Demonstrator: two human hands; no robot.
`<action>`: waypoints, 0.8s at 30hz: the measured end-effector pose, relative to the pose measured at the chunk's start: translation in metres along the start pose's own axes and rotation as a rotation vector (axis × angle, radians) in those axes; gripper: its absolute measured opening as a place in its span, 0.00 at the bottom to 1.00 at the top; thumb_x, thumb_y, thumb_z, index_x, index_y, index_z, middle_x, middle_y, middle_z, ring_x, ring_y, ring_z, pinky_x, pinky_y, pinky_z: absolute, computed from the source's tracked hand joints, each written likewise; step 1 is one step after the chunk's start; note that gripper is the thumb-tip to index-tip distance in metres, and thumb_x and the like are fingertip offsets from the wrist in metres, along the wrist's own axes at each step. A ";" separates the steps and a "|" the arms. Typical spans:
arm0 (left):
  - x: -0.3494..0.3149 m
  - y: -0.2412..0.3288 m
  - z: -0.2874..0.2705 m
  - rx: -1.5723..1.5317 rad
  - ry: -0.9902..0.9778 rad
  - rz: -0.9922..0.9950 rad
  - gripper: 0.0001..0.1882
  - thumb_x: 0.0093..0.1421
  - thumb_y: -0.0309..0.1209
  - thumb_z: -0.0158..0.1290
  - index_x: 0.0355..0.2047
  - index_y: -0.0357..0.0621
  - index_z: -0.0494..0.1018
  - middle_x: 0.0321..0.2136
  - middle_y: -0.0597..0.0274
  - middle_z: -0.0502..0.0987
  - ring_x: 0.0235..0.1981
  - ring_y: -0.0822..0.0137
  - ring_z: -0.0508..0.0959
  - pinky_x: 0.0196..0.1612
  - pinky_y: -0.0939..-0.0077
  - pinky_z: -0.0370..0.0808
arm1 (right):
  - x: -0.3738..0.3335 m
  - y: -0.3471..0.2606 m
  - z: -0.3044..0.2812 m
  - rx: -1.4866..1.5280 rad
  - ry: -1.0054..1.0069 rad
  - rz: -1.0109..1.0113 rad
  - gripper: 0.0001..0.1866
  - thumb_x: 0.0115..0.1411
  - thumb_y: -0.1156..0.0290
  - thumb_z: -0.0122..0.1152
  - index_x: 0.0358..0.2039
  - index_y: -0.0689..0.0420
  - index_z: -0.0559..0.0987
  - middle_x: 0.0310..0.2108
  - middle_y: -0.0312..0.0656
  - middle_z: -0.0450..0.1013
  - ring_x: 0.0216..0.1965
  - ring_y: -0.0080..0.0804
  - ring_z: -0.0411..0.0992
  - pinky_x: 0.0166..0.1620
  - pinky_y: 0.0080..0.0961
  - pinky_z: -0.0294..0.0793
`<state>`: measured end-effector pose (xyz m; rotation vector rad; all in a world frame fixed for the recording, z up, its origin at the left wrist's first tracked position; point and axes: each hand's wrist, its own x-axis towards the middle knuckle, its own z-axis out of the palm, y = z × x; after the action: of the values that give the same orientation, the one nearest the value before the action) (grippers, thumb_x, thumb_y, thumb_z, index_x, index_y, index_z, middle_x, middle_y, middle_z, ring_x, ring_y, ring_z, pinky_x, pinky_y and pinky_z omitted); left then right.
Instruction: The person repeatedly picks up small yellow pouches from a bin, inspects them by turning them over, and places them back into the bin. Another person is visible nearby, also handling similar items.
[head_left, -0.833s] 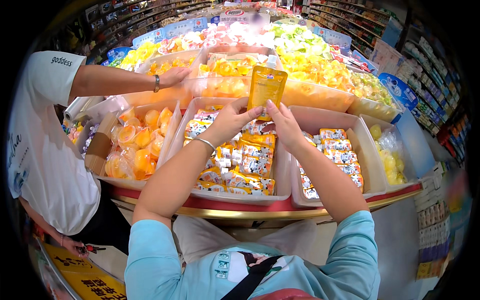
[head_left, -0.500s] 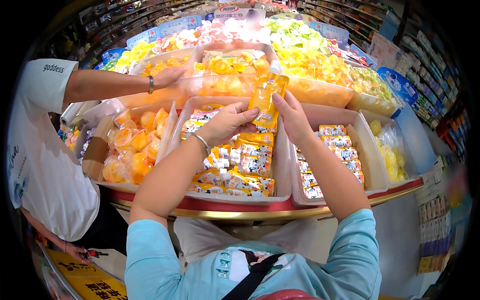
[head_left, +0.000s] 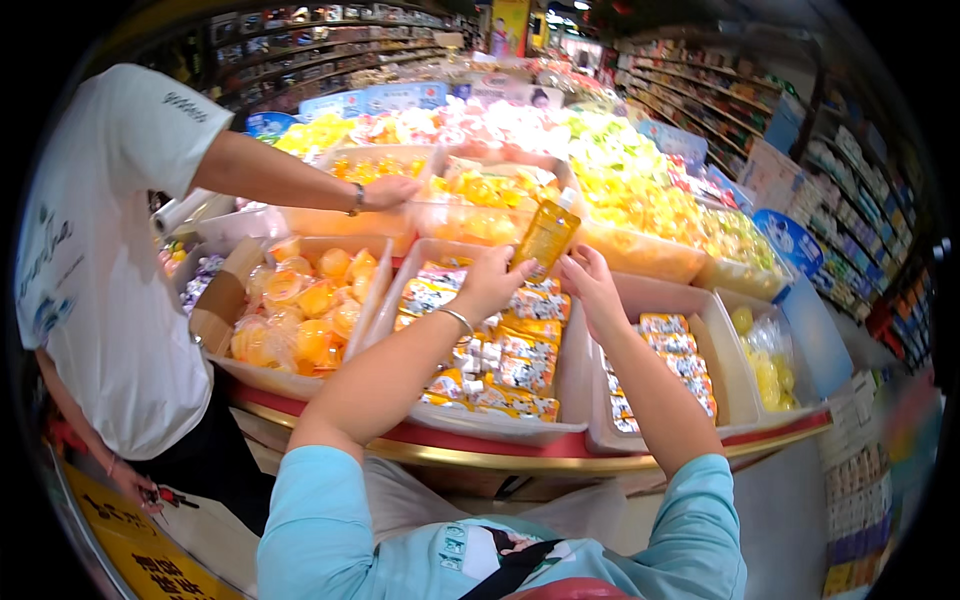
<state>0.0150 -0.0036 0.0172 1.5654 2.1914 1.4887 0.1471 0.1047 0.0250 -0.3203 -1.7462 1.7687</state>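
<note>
My left hand (head_left: 490, 283) pinches the lower corner of a yellow spouted pouch (head_left: 547, 240), which tilts with its white cap up to the right. My right hand (head_left: 592, 284) is just right of the pouch, fingers spread and apparently off it. Below my hands is a translucent bin (head_left: 505, 428) of similar yellow pouches with white caps, some with a cow-like black-and-white pattern. A second bin (head_left: 740, 400) under my right forearm holds more patterned pouches.
At left, another person's hand (head_left: 392, 192) rests by the back bins. Orange jelly cups (head_left: 318, 305) fill the left bin; yellow packs (head_left: 768, 375) lie at far right. A gold-edged counter rim (head_left: 480, 463) runs along the front. Stocked shelves (head_left: 690, 85) stand behind.
My right hand has let go of the pouch and drawn slightly right. The pouch now tilts more to the right in my left hand. The view has shifted, showing more of the aisle behind.
</note>
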 end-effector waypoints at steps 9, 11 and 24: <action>-0.032 0.041 -0.002 0.217 -0.489 0.428 0.19 0.53 0.41 0.48 0.43 0.44 0.67 0.37 0.51 0.71 0.37 0.55 0.72 0.42 0.66 0.67 | -0.005 -0.018 -0.010 -0.133 -0.074 0.268 0.19 0.54 0.56 0.50 0.42 0.54 0.64 0.30 0.38 0.70 0.25 0.22 0.68 0.21 0.18 0.65; -0.028 0.034 0.003 0.197 -0.574 0.381 0.21 0.52 0.43 0.48 0.44 0.46 0.67 0.39 0.50 0.70 0.39 0.54 0.71 0.43 0.66 0.66 | -0.001 -0.022 -0.030 -0.014 -0.071 0.273 0.17 0.55 0.56 0.48 0.37 0.55 0.65 0.27 0.40 0.71 0.23 0.26 0.70 0.22 0.20 0.68; -0.027 0.011 -0.005 0.373 -0.998 0.082 0.27 0.53 0.45 0.45 0.47 0.37 0.62 0.42 0.50 0.69 0.43 0.59 0.70 0.46 0.72 0.65 | -0.053 -0.086 -0.055 0.442 -0.188 0.186 0.30 0.57 0.45 0.30 0.43 0.60 0.66 0.31 0.47 0.71 0.30 0.37 0.72 0.33 0.30 0.73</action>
<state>0.0327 -0.0269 0.0163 1.9022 1.7998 0.1328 0.2421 0.1123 0.0895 -0.1331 -1.4261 2.3221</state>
